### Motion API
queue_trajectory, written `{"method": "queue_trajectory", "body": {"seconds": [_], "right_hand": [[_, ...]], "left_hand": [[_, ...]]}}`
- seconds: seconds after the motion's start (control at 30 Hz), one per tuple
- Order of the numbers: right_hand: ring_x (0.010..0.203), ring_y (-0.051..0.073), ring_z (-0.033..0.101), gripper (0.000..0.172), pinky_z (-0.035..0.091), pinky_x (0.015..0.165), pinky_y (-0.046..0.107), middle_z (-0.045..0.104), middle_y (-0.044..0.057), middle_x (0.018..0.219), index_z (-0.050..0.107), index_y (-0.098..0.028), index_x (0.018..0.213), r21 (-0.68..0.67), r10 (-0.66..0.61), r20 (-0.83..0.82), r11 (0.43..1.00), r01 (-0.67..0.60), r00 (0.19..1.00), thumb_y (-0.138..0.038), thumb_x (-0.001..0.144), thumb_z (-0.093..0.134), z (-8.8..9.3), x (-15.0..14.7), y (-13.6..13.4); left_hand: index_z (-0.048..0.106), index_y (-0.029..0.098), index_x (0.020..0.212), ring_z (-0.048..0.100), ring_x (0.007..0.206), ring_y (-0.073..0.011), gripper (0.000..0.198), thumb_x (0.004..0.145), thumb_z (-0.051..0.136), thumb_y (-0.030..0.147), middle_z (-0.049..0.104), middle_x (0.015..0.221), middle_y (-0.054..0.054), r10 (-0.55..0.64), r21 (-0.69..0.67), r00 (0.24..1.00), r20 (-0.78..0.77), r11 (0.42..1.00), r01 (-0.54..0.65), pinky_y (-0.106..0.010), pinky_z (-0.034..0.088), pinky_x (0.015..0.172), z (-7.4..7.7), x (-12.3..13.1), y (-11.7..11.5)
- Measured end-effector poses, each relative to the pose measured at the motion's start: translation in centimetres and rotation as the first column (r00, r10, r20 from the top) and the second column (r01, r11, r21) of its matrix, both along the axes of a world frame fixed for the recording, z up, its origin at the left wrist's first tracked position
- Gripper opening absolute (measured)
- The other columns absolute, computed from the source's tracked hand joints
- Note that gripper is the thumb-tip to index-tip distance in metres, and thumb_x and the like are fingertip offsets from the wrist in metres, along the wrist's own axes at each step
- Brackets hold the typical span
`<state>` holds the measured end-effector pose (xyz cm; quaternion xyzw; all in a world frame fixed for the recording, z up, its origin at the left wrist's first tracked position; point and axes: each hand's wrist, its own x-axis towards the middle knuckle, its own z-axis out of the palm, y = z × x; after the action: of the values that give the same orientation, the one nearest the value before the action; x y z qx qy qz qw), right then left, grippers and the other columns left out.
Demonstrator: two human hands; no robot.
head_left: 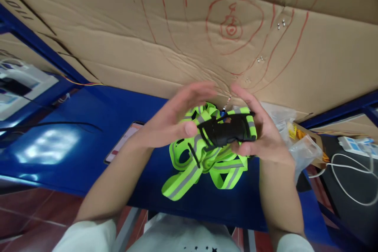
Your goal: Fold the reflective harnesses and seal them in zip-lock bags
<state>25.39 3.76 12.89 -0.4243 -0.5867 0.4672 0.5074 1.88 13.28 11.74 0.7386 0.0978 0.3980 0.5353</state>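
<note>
A black side-release buckle (221,132), fastened, sits on neon-yellow webbing straps (180,185) with grey reflective stripes. My right hand (265,138) grips the buckle's right end and the strap there, thumb below, index finger stretched upward. At the buckle's left side is my left hand (165,126), fingers extended and slightly blurred, its thumb near the strap; I see nothing held in it. The rest of the harness-like straps hang in loops beneath, over the blue table (97,122). Some loops are hidden behind my hands.
Left of the straps lies a phone (122,145). Beyond them stands a cardboard panel (118,51) with red drawn rings. Clear plastic bags (305,151) and a small cardboard box (317,141) are at the right. A black cable (73,124) crosses the table's left part.
</note>
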Motion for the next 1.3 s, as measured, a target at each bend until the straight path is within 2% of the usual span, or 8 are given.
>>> {"method": "queue_trajectory", "body": {"seconds": [0.1, 0.33, 0.47, 0.63, 0.77, 1.07, 1.23, 1.3], "right_hand": [[0.051, 0.014, 0.061, 0.108, 0.046, 0.038, 0.025, 0.075, 0.002, 0.095, 0.037, -0.037, 0.161, -0.039, 0.022, -0.149, 0.999, -0.028, 0.989, -0.057, 0.071, 0.093, -0.3, -0.2, 0.6], [0.083, 0.025, 0.077, 0.108, 0.066, 0.069, 0.040, 0.076, 0.002, 0.107, 0.033, -0.044, 0.160, -0.065, 0.153, -0.275, 0.982, -0.177, 0.949, -0.050, 0.071, 0.094, -1.5, 1.3, 0.9], [0.096, 0.025, 0.078, 0.104, 0.067, 0.073, 0.039, 0.074, 0.004, 0.121, 0.027, -0.045, 0.162, -0.093, 0.169, -0.204, 0.977, -0.191, 0.964, -0.040, 0.079, 0.090, -1.5, 2.0, 1.5], [0.129, 0.026, 0.067, 0.079, 0.056, 0.112, 0.045, 0.064, 0.005, 0.144, 0.041, -0.036, 0.156, 0.017, -0.146, 0.046, 0.989, 0.146, 0.988, -0.029, 0.089, 0.081, -1.9, 0.5, 2.0], [0.149, 0.028, 0.049, 0.076, 0.040, 0.127, 0.051, 0.048, 0.003, 0.161, 0.040, -0.040, 0.156, 0.154, -0.244, 0.222, 0.965, 0.214, 0.944, -0.032, 0.091, 0.079, -2.4, -0.9, 1.8], [0.137, 0.030, 0.059, 0.107, 0.060, 0.103, 0.047, 0.046, 0.007, 0.162, 0.023, -0.042, 0.165, 0.026, 0.017, 0.164, 0.999, -0.022, 0.986, -0.052, 0.080, 0.086, -2.9, 0.7, 2.3], [0.081, 0.017, 0.069, 0.032, 0.058, 0.069, 0.030, 0.073, 0.002, 0.096, 0.071, -0.025, 0.120, 0.127, -0.215, 0.444, 0.976, 0.177, 0.870, -0.036, 0.091, 0.078, -3.4, -0.2, 2.1], [0.080, 0.017, 0.068, 0.015, 0.057, 0.070, 0.031, 0.074, 0.003, 0.095, 0.074, -0.024, 0.111, 0.303, -0.373, 0.503, 0.921, 0.246, 0.780, -0.030, 0.099, 0.068, -3.3, -1.3, 1.6]], "left_hand": [[0.059, 0.030, 0.146, 0.071, 0.118, -0.0320, 0.081, 0.076, 0.088, 0.059, 0.072, 0.129, -0.012, -0.282, -0.273, 0.959, -0.024, 0.925, 0.265, -0.043, 0.059, 0.098, -0.4, 1.6, 0.4], [0.069, 0.026, 0.127, 0.075, 0.084, -0.0235, 0.072, 0.064, 0.099, 0.042, 0.076, 0.099, -0.007, -0.380, -0.647, 0.893, 0.240, 0.623, 0.439, -0.035, 0.062, 0.076, -2.7, 3.4, 0.8], [0.073, 0.016, 0.096, 0.069, 0.072, -0.0188, 0.041, 0.072, 0.093, 0.042, 0.071, 0.079, -0.005, -0.488, -0.624, 0.869, 0.081, 0.655, 0.426, -0.031, 0.058, 0.069, -2.1, 3.5, 0.8], [0.069, 0.018, 0.102, 0.069, 0.095, -0.0201, 0.034, 0.078, 0.088, 0.032, 0.074, 0.098, -0.004, -0.065, -0.339, 0.988, -0.142, 0.941, 0.013, -0.031, 0.055, 0.087, -2.5, 4.8, -0.3], [0.061, 0.023, 0.116, 0.069, 0.098, -0.0207, 0.056, 0.068, 0.091, 0.022, 0.073, 0.111, -0.003, 0.184, -0.145, 0.983, 0.015, 0.973, -0.180, -0.031, 0.056, 0.086, -3.7, 5.5, -0.9], [0.062, 0.021, 0.099, 0.067, 0.085, -0.0198, 0.040, 0.071, 0.090, 0.029, 0.071, 0.092, -0.002, 0.435, -0.057, 0.900, -0.001, 0.899, -0.435, -0.031, 0.055, 0.076, -2.9, 4.5, -0.8], [0.062, 0.021, 0.105, 0.066, 0.088, -0.0165, 0.054, 0.065, 0.095, 0.033, 0.070, 0.099, -0.001, 0.643, -0.164, 0.757, 0.116, 0.764, -0.624, -0.029, 0.054, 0.082, -4.7, 4.4, 1.4], [0.060, 0.021, 0.103, 0.066, 0.089, -0.0153, 0.054, 0.064, 0.096, 0.033, 0.069, 0.099, 0.000, 0.717, -0.233, 0.675, 0.176, 0.696, -0.679, -0.028, 0.054, 0.085, -4.9, 4.5, 2.1]]}}
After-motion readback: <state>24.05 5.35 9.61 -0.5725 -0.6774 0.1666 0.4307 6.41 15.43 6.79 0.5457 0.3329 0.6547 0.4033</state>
